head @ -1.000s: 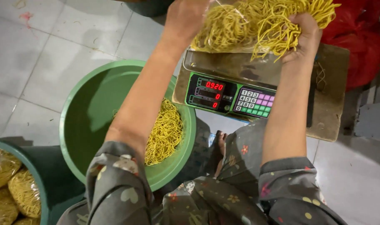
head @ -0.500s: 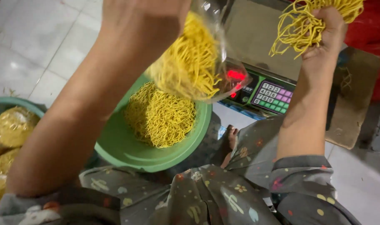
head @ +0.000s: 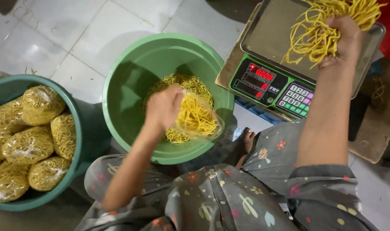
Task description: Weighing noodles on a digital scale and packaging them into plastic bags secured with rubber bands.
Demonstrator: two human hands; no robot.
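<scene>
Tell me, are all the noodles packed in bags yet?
Not yet. Done: several filled bags lie in the dark green tub on the left. In hand: the left hand holds a clear bag of noodles over the light green tub, and the right hand holds a loose bunch of noodles above the scale. Left: loose noodles remain in the light green tub.

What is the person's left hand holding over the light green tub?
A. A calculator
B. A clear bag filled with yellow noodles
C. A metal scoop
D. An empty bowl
B: the left hand grips a clear bag of yellow noodles above the light green tub, while the right hand holds a loose bunch of noodles over the scale tray.
</scene>
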